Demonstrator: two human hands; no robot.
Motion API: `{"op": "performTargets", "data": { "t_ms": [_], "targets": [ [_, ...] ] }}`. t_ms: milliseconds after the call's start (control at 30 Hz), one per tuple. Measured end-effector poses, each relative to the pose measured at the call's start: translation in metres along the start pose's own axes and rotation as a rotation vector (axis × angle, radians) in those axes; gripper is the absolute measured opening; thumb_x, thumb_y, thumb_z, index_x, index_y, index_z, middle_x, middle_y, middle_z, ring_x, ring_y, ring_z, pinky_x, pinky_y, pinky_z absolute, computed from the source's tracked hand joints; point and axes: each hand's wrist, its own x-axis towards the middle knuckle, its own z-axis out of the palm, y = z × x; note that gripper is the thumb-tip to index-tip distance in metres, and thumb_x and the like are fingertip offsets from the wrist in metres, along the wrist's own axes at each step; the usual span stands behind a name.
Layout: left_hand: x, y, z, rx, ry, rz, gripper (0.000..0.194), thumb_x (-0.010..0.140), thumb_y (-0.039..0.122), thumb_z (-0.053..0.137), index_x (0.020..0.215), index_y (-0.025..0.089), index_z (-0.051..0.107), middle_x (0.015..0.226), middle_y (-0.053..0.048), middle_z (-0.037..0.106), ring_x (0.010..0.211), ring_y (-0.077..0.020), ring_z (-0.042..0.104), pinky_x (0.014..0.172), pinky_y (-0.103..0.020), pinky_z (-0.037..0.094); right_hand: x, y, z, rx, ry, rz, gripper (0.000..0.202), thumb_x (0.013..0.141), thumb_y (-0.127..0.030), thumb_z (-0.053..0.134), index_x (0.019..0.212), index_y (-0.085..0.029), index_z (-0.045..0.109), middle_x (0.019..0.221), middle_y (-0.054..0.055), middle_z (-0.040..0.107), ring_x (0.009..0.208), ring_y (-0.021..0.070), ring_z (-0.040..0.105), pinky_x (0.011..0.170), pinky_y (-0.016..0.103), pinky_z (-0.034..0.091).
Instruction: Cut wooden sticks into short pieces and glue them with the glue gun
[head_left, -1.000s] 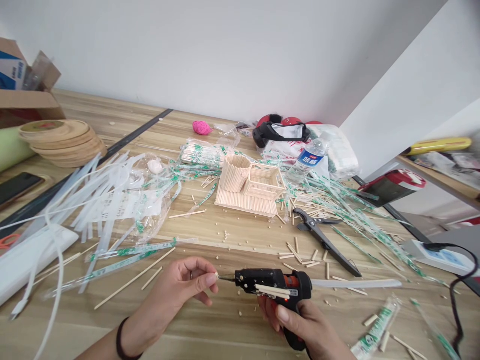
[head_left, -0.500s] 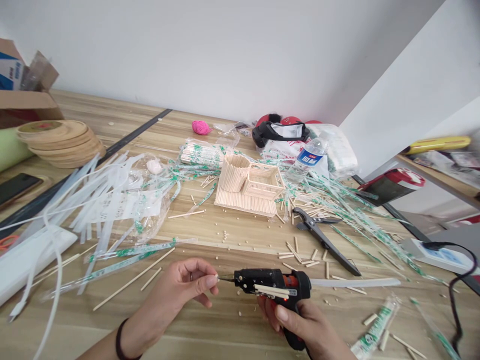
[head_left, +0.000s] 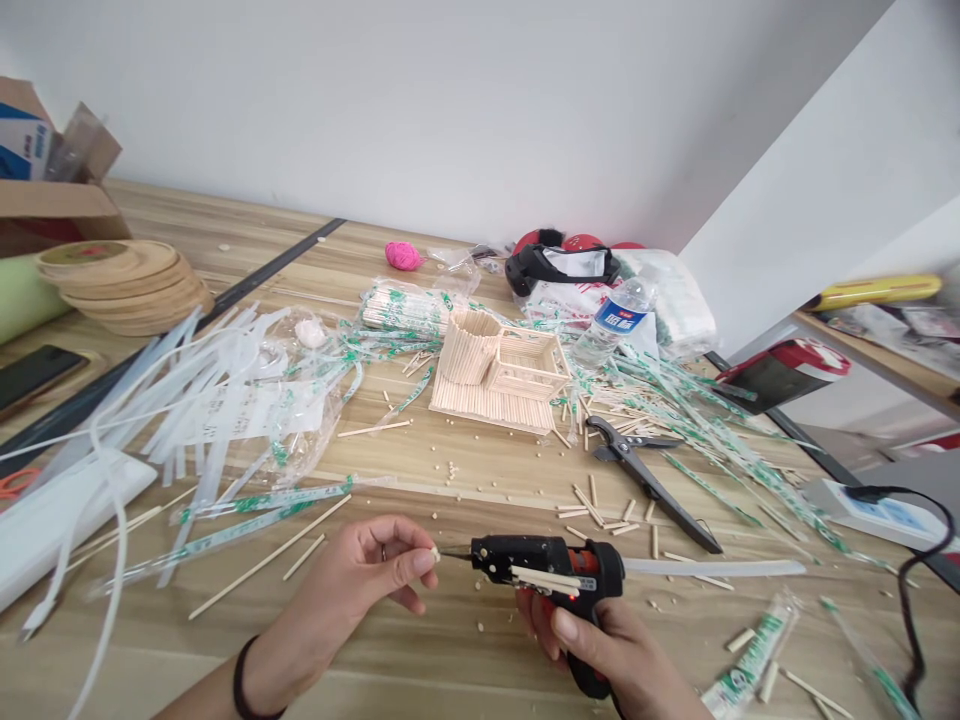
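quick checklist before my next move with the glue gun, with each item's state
1. Right hand around the grip of the black plastic glue gun: ok.
2. Small red indicator light lit: ok.
3. Long translucent white glue stick seated: cannot tell, inner end hidden.
4. Small pale piece pinched by left hand: ok.
5. Left hand well clear of thin metal nozzle: not ok, fingertips right by its tip.
6. Pale wooden-stick model apart from both hands: ok.

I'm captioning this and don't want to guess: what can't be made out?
In the head view:
Glue gun: trigger hidden by the right hand.
Pinched piece: too small, partly covered by the left hand.
Stick cup: inside bottom hidden by its walls.
Box: cut off by the left edge.
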Motion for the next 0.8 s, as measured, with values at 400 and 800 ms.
{"op": "performTargets", "data": {
  "t_ms": [400, 800],
  "targets": [
    [-0.003, 0.001, -0.001, -0.012, 0.031, 0.005, 0.020, 0.067, 0.033, 0.081, 0.070, 0.016, 0.071, 0.062, 0.000, 0.066, 0.062, -0.0135, 0.060, 0.054, -0.022, 0.053, 0.000, 0.018, -0.115, -1.106, 0.657, -0.239, 0.029, 0.074, -0.043, 0.065, 0.095, -0.024, 0.064, 0.107, 0.011, 0.064, 0.080, 0.0281, 0.064, 0.061, 0.034, 0.048],
    [0.000, -0.001, 0.001, 0.020, 0.050, -0.007, 0.025, 0.063, 0.037, 0.082, 0.069, 0.016, 0.071, 0.061, 0.001, 0.065, 0.062, -0.0138, 0.060, 0.053, -0.022, 0.053, -0.013, 0.015, -0.120, -1.309, 0.654, -0.302, 0.040, 0.078, -0.045, 0.055, 0.109, -0.021, 0.064, 0.115, 0.015, 0.065, 0.103, 0.0384, 0.060, 0.082, 0.051, 0.047]
  ]
}}
